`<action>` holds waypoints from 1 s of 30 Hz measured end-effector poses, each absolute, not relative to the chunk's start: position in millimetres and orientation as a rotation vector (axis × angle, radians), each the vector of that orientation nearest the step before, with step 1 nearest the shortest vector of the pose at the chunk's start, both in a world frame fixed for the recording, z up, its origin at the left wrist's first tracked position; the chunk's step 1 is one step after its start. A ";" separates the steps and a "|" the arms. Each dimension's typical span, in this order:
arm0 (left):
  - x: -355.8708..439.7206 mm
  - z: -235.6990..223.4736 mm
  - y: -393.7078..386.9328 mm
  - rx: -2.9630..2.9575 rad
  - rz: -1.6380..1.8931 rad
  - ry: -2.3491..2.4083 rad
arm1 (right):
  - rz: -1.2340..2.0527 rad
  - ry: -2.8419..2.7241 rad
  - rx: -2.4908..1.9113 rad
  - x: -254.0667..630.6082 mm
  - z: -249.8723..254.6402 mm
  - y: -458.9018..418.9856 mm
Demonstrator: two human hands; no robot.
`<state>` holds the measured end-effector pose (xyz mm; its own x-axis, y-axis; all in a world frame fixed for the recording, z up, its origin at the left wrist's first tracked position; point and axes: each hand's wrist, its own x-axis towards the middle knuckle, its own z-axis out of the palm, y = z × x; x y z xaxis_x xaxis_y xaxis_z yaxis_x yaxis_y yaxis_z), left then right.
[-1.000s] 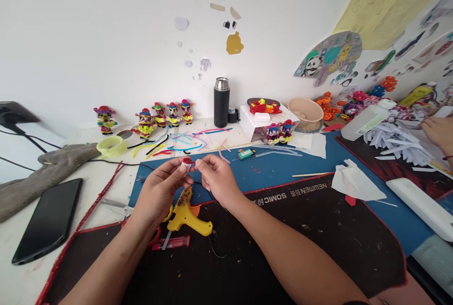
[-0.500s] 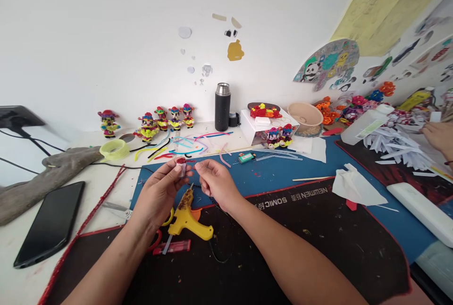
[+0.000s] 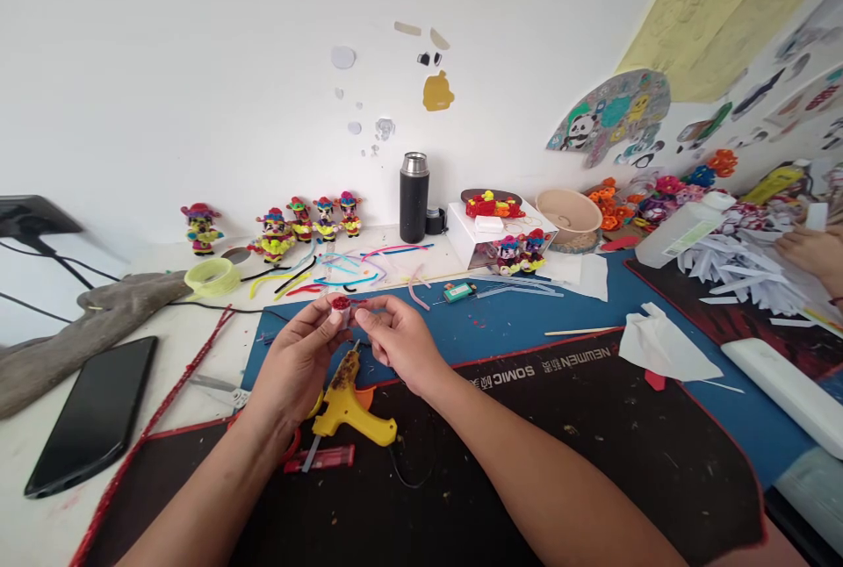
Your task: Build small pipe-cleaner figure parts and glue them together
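red-topped white piece [image 3: 341, 305] — likely light, soft, easily dented; take its pale side, where your left hand [image 3: 304, 340] pinches it — your right hand's [image 3: 399, 340] grip i can't tell.

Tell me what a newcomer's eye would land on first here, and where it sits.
Probably the bright yellow glue gun, low in the middle on the black mat. Just above it, the left hand holds a small white piece with a red top, the right hand close beside it. Next come the colourful figures at the back left, with a black flask upright to their right.
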<state>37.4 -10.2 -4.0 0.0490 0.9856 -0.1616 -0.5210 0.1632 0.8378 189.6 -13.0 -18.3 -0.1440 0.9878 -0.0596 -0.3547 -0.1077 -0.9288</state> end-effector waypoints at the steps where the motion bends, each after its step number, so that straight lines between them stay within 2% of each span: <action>1: 37.4 -4.1 -9.8 0.688 1.310 0.869 | 1.519 -0.989 -0.931 189.4 -18.2 -13.4; 13: 41.9 -4.1 -12.0 0.605 1.300 0.794 | 1.524 -1.054 -0.906 189.7 -16.8 -14.9; 22: 43.5 -7.1 -13.5 0.579 1.261 0.775 | 1.672 -1.021 -0.871 184.7 -15.6 -19.1; 30: 44.1 -3.9 -14.4 0.574 1.299 0.771 | 1.499 -1.058 -0.934 187.4 -14.7 -17.0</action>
